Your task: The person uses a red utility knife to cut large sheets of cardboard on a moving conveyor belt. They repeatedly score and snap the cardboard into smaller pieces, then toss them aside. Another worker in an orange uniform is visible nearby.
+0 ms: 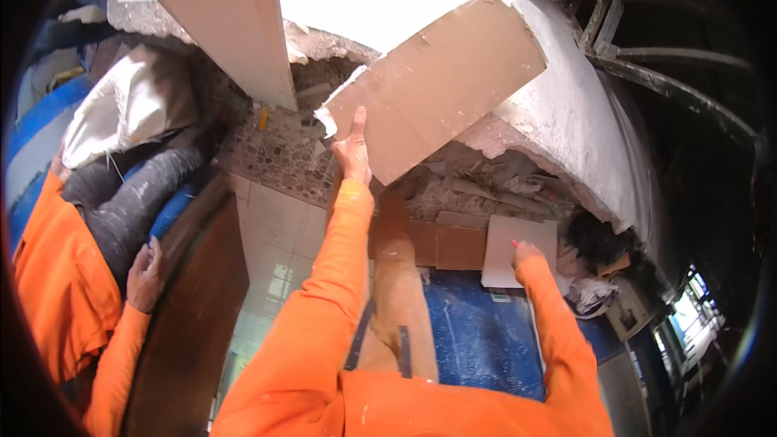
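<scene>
A flat brown cardboard sheet (453, 73) with a torn, pale left edge is held up in front of me. My left hand (353, 150) grips its lower left part, thumb on the near face and the other fingers hidden behind. Lower right, my right hand (528, 255) is closed around a small red-tipped thing (514, 243), too small to tell what kind. That hand is over a white flat panel (503, 235), which lies beside a brown cardboard piece (460, 247) at the top of a blue surface (481, 324).
A co-worker in orange sleeves (61, 275) sits at the left with a white sack (133, 97). A brown curved wooden piece (198, 291) stands between us. Behind the cardboard, a large white curved form (591, 113) has a rough edge above rubble (486, 174). A pale post (222, 16) rises upper left.
</scene>
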`<state>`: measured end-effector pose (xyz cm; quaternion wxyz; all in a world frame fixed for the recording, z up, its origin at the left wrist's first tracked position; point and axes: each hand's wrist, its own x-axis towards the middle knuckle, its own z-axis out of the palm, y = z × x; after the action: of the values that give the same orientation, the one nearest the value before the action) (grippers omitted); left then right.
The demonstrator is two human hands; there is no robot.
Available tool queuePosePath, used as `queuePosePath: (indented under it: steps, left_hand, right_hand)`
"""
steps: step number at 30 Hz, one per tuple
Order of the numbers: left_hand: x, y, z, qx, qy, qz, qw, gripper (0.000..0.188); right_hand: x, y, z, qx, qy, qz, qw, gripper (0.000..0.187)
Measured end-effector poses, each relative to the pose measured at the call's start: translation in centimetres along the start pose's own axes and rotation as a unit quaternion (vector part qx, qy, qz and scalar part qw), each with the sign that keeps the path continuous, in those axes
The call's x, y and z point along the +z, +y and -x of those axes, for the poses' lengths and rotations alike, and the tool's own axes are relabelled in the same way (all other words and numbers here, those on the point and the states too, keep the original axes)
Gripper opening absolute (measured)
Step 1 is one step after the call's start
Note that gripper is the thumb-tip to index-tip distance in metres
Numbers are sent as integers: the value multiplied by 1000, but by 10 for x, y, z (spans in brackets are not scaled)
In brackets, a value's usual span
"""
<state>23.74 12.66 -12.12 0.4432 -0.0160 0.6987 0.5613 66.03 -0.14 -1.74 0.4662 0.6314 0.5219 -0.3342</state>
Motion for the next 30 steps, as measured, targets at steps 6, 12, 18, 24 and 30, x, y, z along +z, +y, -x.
queuePosePath:
  steps: [6,12,18,24,30]
  left_hand:
    - [-42,-6,-5,-58,-44,-22,997,71]
    - [-34,7,-27,-114,-147,-31,982,68]
    - [-59,2,-56,-219,-188,56,956,69]
    - [-57,40,-51,-237,-283,132,920,73]
    - [-3,73,-35,-231,-368,219,874,78]
  right_hand:
    - [-124,-48,-24,-150,464,-234,841,20]
    - [-290,-126,-181,-109,538,-297,781,33]
    - [-300,-161,-190,-48,422,-271,864,51]
    - [-284,-167,-141,-162,388,-393,818,51]
    - [-267,-212,-95,-218,306,-471,798,49]
